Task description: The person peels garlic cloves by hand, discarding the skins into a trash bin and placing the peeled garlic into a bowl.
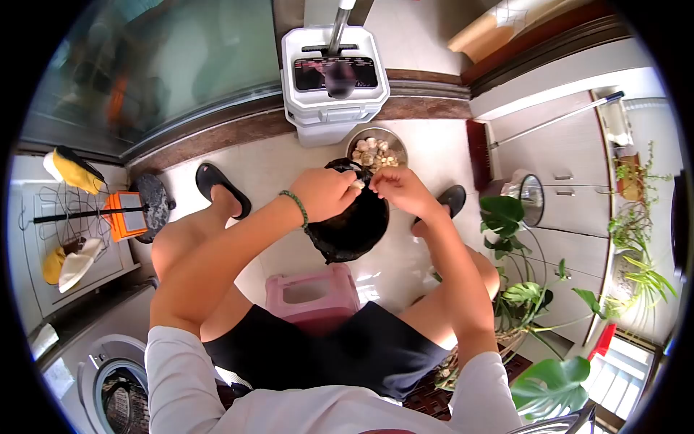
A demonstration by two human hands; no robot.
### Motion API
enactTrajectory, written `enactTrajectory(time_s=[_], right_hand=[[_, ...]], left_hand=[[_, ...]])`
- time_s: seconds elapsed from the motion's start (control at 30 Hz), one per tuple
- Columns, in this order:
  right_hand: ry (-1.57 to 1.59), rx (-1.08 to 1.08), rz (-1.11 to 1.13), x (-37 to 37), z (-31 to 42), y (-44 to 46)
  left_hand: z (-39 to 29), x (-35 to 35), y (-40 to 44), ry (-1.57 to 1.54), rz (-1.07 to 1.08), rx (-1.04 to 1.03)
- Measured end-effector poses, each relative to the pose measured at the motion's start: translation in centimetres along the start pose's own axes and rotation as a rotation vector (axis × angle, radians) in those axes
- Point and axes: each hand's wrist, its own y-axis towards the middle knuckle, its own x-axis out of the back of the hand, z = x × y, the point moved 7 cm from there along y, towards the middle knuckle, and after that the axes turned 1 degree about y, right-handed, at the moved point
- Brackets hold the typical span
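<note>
Pale piece (358,184) is mostly covered by the left hand (325,194), and whether anything's pinched in the right hand (402,190) can't really be made out. Inside of the black bin (348,231) is totally lost in shadow, lol. Lower rim of the metal bowl (395,135) gets partly blocked, the pink stool (348,291) is half hidden by the dark shorts (325,356), and the pole (338,32) is cut off up top.

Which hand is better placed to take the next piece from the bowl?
Probably the right hand: it looks nearer the bowl, while the left hand holds a pale piece above the black bag. Whether the right holds anything is unclear.
</note>
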Motion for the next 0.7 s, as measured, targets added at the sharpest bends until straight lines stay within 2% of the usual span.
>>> enactTrajectory(time_s=[0.1,0.17,0.2,0.3,0.37,0.43,0.47,0.53,0.57,0.63,0.7], right_hand=[[0.083,0.093,-0.007,0.0,-1.1,0.8],[0.029,0.043,-0.039,0.9,-1.9,1.3],[-0.056,0.093,-0.059,1.1,-0.8,1.2],[-0.115,0.12,0.001,0.4,1.5,1.2],[-0.158,0.122,0.02,-0.1,1.9,1.2],[-0.056,0.143,-0.041,-0.2,2.1,1.2],[-0.045,0.139,-0.041,-0.4,1.9,1.3],[0.039,0.229,-0.034,-0.7,2.2,1.1],[0.056,0.22,-0.031,-1.2,2.1,0.9],[0.108,0.334,-0.09,-0.9,3.9,0.1],[0.114,0.343,-0.065,-1.3,4.3,-0.4]], left_hand=[[-1.2,-0.5,1.5,0.035,0.058,0.039],[-0.9,-0.5,2.6,-0.126,0.029,0.033],[0.0,-1.2,2.8,-0.171,0.068,0.07],[0.9,-2.0,2.5,-0.267,0.155,0.106],[1.1,-2.2,2.3,-0.257,0.146,0.059],[2.2,-3.0,1.8,-0.57,0.306,0.279],[2.5,-3.0,1.7,-0.568,0.316,0.285],[2.9,-4.1,1.0,-1.083,0.4,0.47],[3.0,-4.1,0.5,-1.084,0.411,0.487],[1.7,-2.9,0.5,-1.249,0.415,0.431],[1.5,-2.4,0.1,-1.248,0.405,0.422]])
